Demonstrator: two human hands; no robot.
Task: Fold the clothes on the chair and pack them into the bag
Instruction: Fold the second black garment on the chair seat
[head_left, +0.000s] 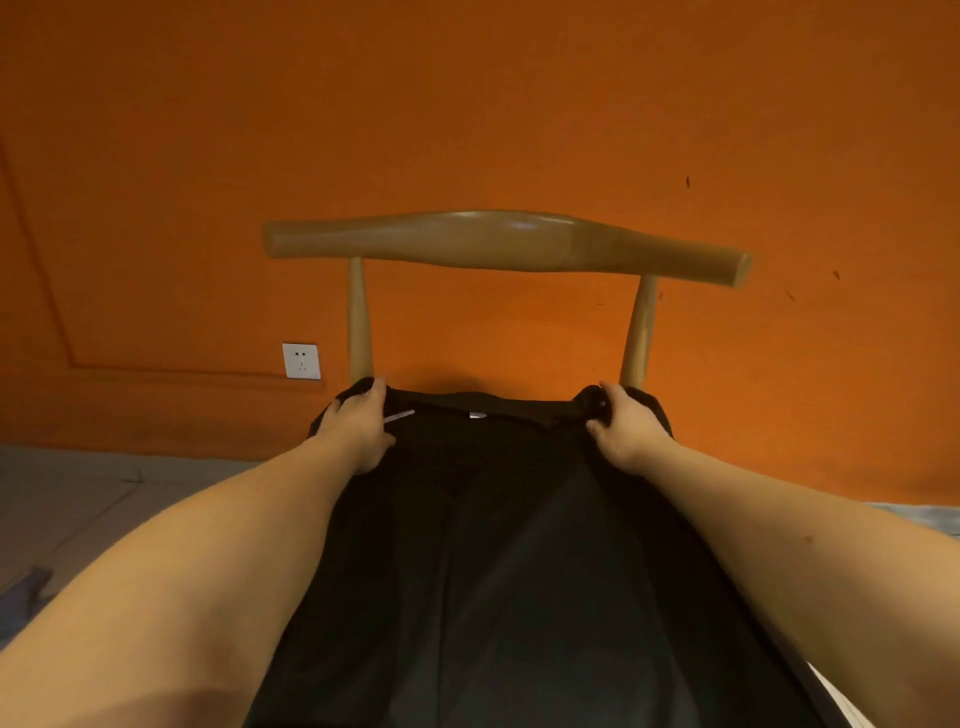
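One black garment (493, 545) lies spread over the seat of one wooden chair (498, 240), which stands against an orange wall (467, 104). The cloth's long axis runs straight away from the person, from the near bottom edge of the view up to the foot of the chair back. Its far edge lies crosswise just below the back's two uprights, the left post (358, 322) and the right post (640, 327), which carry a single curved top rail (649, 254). A small white label (478, 414) shows at the middle of that far edge.

Two bare arms reach forward along the garment, one on each side. The left hand (361, 426) has its fingers curled over the far left corner of the cloth and holds it. The right hand (626, 423) grips a bunched wad of cloth at the far right corner, thumb on top. Both hands sit close to the bases of the posts.

One white wall socket (301, 360) sits low on the wall, left of the chair. Grey floor (78, 499) shows at the left.
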